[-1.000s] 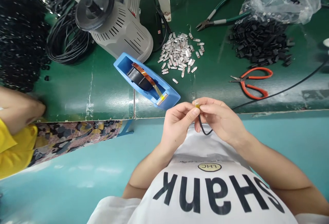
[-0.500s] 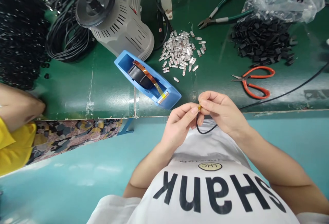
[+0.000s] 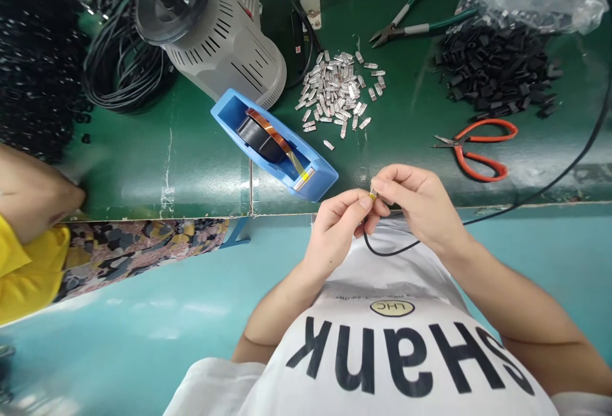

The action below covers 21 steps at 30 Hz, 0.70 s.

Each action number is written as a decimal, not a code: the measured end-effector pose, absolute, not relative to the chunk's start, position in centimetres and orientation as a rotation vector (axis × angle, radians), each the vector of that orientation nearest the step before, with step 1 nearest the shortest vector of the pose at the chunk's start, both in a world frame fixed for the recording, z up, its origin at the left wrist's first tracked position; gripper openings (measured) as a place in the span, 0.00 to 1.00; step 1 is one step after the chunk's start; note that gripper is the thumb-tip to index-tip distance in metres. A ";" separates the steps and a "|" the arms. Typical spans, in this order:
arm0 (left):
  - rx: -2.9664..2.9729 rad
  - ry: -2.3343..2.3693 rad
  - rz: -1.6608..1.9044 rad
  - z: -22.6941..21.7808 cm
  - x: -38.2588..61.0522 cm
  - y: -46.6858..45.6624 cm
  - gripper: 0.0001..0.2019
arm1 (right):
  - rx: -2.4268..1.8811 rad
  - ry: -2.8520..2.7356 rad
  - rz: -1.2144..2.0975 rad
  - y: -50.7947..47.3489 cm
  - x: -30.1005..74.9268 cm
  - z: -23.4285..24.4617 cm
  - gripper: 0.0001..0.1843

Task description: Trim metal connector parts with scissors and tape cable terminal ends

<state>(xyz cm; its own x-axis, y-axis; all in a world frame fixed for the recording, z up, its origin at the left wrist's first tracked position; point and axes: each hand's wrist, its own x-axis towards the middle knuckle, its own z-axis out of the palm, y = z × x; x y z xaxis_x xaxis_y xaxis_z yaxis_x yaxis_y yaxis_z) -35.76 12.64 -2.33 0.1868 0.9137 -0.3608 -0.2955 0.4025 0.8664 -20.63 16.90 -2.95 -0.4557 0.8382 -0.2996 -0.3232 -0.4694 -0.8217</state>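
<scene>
Head view: left hand [image 3: 335,232] and right hand [image 3: 421,206] pinch black cable [image 3: 387,254].

There is one view, from a camera on the person's head. It looks forward and down over the own chest. The shirt [image 3: 382,352] fills the bottom edge. The left hand [image 3: 337,228] and the right hand [image 3: 421,206], both pinching a cable [image 3: 392,251], are close under the lens, a little right of the middle. Behind them the bench [image 3: 143,167] crosses the picture up to the top. The wide lens takes in also a co-worker's arm [image 3: 33,193] at the left edge.
</scene>
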 end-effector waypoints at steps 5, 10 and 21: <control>0.750 1.091 0.982 -2.6 -35.5 12.4 0.15 | -0.978 -0.936 1.912 16.7 -20.8 -3.0 0.12; 0.818 1.141 1.001 -2.6 -35.1 12.6 0.17 | -1.039 -0.979 1.827 16.6 -21.2 -2.9 0.13; 0.841 1.203 1.056 -2.8 -34.3 12.6 0.18 | -1.136 -0.995 1.779 16.4 -21.3 -3.4 0.16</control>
<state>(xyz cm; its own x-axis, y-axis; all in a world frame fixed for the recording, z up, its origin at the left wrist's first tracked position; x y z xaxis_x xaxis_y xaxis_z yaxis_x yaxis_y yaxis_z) -34.32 12.63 -2.81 0.0316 0.9499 -0.3109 -0.1850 0.3112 0.9322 -21.34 16.39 -3.36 -0.2900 0.9021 -0.3196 -0.2000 -0.3837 -0.9015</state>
